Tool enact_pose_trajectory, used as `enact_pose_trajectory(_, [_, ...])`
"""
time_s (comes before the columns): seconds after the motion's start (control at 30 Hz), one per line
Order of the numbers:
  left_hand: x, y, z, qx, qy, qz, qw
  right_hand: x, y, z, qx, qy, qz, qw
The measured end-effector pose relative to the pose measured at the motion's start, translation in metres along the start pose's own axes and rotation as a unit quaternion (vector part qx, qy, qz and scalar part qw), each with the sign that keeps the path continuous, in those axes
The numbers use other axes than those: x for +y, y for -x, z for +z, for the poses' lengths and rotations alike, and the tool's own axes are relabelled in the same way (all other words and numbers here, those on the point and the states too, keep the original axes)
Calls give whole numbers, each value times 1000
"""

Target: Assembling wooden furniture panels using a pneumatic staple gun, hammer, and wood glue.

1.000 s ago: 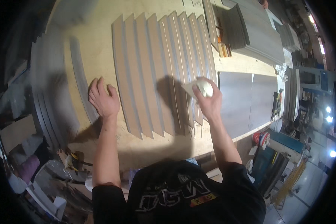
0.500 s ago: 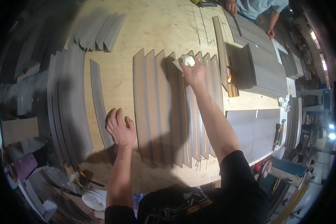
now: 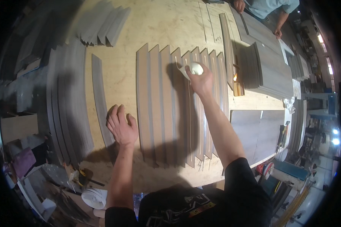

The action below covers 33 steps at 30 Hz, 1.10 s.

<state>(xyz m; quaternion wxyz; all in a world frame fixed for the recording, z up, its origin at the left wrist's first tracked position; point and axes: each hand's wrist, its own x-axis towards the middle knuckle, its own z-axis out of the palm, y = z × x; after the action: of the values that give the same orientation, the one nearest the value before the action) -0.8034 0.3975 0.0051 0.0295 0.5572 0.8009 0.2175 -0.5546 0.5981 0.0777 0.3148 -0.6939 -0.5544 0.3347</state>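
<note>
My right hand point(image 3: 201, 81) is wrapped round a white squeeze bottle point(image 3: 196, 69), its nozzle pointing left and down at the far part of a brown strip. A short pale line of glue point(image 3: 175, 59) runs from that strip's far end to the nozzle. Several brown strips point(image 3: 143, 94) with slanted ends lie side by side, grey edges between them. Those further right carry long thin glue lines; the ones on the left show none. My left hand point(image 3: 122, 126) holds nothing, fingers apart, between the leftmost strip and a lone grey strip point(image 3: 99, 90).
Stacks of grey boards stand at the left point(image 3: 70, 102) and the far left point(image 3: 106, 22). On the right are a tall board stack point(image 3: 267, 70), a small wooden block point(image 3: 238, 89) and flat grey panels point(image 3: 255, 128). Another person's hand point(image 3: 278, 33) rests by boards at the far right.
My right hand has drawn the bottle a little nearer to me along the strip, and a short glue line now shows behind the nozzle. My left hand stays in about the same place.
</note>
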Motion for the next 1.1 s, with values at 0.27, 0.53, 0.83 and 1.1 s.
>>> enact_pose_trajectory(0.27, [-1, 1, 2, 19, -20, 14, 1000, 30, 103, -24, -28, 16, 49, 998])
enact_pose_trajectory(0.53, [-3, 3, 5, 16, -17, 16, 1000, 57, 211, -52, -84, 39, 75, 993])
enact_pose_trajectory(0.83, [-6, 5, 8, 15, -15, 14, 1000, 78, 292, -74, -135, 58, 90, 985])
enact_pose_trajectory(1.1, [-6, 3, 16, 36, -17, 35, 999, 81, 304, -86, -129, 8, 60, 990])
